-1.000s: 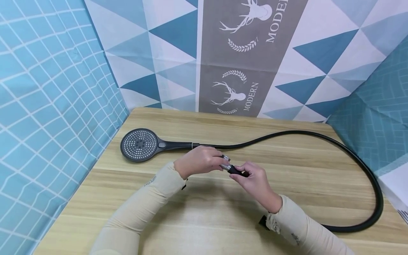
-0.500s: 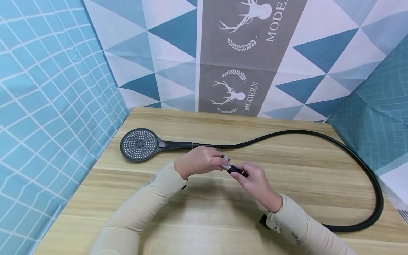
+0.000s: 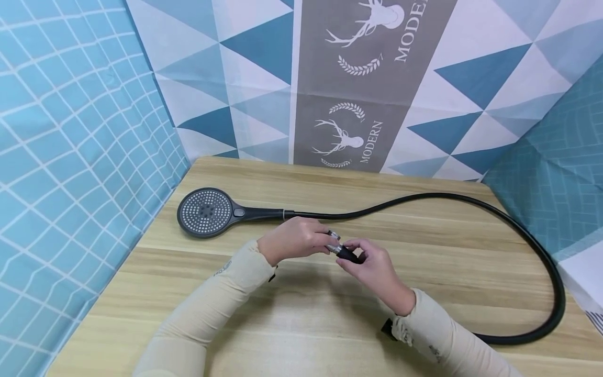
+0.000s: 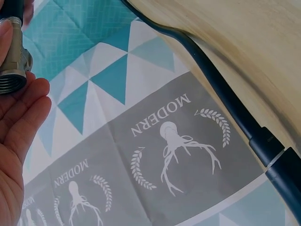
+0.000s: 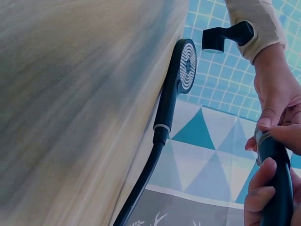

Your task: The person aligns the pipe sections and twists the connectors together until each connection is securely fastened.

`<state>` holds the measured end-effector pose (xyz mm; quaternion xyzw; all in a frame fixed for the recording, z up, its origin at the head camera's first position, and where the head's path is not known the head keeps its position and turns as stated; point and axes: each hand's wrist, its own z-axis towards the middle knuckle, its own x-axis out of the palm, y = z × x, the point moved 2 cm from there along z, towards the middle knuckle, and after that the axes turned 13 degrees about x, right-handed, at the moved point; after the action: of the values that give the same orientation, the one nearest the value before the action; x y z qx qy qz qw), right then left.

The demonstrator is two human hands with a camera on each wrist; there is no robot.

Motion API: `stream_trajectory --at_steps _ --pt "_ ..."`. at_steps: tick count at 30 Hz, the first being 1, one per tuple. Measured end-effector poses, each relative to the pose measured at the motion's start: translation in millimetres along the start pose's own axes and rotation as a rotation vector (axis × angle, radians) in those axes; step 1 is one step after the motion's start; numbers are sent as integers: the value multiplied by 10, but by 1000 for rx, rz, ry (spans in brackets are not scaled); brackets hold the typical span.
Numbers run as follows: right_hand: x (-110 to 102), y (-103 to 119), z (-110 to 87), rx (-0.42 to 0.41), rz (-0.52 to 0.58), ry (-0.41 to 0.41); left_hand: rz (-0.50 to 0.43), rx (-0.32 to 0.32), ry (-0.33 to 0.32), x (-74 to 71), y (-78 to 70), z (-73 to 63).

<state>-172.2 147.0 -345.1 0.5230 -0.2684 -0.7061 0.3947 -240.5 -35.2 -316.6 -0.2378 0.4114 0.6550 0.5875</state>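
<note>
My left hand pinches a silver metal fitting with a threaded opening and a small round side part. My right hand grips a black cylindrical connector, its thumb and fingers curled round it in the right wrist view. Connector and metal fitting meet end to end; how far they are joined is hidden by fingers. Behind the hands lies a dark shower head, its handle attached to a black hose. That hose loops round to the right and passes out of sight at my right forearm.
The wooden table stretches around my hands. A blue tiled-pattern sheet rises at the left, and a triangle-patterned backdrop stands behind. At the right edge is a white object with dark stripes.
My right thumb and fingers have shifted slightly on the black connector, showing more of it. My left hand and the fitting stay almost in place; shower head and hose look unmoved.
</note>
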Motion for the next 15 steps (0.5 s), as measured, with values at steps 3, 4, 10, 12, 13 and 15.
stream_trajectory --at_steps 3,4,10,12,13,15 --pt "-1 -4 -4 -13 -23 -26 -1 -1 -3 11 2 6" --pt "2 -6 -3 -19 -21 -29 3 -1 -2 11 0 5" --pt "13 -8 4 -41 29 -51 28 11 -12 17 -16 -4" --pt "10 -7 8 -46 46 -57 33 10 -7 11 -19 0" --pt "8 -11 10 -48 50 -57 34 9 -5 5 -20 3" --pt "2 -9 14 -59 64 -53 32 6 -1 -4 -20 11"
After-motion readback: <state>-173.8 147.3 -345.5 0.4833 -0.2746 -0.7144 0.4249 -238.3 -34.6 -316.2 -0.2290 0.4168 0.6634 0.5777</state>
